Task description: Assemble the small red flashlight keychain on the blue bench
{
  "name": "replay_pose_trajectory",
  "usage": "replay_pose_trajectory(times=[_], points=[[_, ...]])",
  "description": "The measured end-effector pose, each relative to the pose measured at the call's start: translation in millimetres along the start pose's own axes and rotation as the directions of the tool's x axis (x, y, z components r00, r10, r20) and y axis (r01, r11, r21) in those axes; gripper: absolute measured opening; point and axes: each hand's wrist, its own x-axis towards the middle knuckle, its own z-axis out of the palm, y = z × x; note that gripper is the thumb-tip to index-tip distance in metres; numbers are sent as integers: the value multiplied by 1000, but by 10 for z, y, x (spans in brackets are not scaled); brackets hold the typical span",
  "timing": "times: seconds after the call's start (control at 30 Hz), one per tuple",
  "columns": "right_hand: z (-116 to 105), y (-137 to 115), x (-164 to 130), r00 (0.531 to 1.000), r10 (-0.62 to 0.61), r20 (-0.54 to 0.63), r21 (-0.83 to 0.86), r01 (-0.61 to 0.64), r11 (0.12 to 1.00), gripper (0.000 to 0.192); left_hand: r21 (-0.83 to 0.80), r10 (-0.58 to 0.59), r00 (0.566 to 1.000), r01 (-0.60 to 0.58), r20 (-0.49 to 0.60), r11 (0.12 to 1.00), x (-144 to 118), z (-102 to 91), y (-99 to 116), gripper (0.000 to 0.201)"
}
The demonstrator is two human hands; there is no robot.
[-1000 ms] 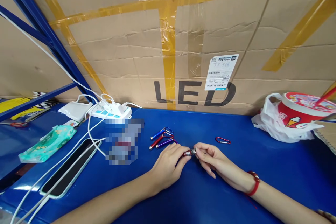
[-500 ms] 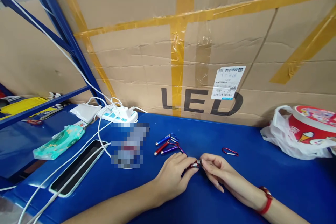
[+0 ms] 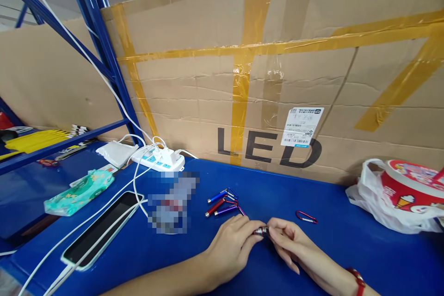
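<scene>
Between my two hands is a small mini flashlight (image 3: 260,231), dark red and silver, mostly covered by fingers. My left hand (image 3: 231,246) is closed around its body from the left. From the right, the fingertips of my right hand (image 3: 287,239) pinch its dark end, with the lower fingers loosely curled. Just beyond my left hand lie three more mini flashlights with carabiner clips: a blue one (image 3: 216,197), a red one (image 3: 215,208) and a purple one (image 3: 225,211). A loose red carabiner (image 3: 306,217) rests beyond my right hand.
A large cardboard box (image 3: 194,97) stands along the back of the blue table (image 3: 277,189). Left are a phone (image 3: 100,233), white cables, a power strip (image 3: 163,161) and a green packet (image 3: 79,193). A red tub (image 3: 412,189) in a plastic bag sits right.
The view has tilted upward, so everything appears lower. Both hands keep hold of the mini flashlight, with only slight finger movement.
</scene>
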Motion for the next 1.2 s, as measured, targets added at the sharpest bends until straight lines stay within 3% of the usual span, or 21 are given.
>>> replay_pose_trajectory(times=[0.5,0.77,1.2], points=[[-12,1,-1,1000,20,12,-20,-20,1000,52,-22,-13,1000,13,-6,1000,-26,-18,24,19],[-82,152,64,998,61,29,-62,-59,996,53,-54,92,994,-96,-62,994,6,2,3,29],[-50,134,59,998,62,-17,35,-62,997,49,25,201,971,-200,-128,980,18,61,-107,32]])
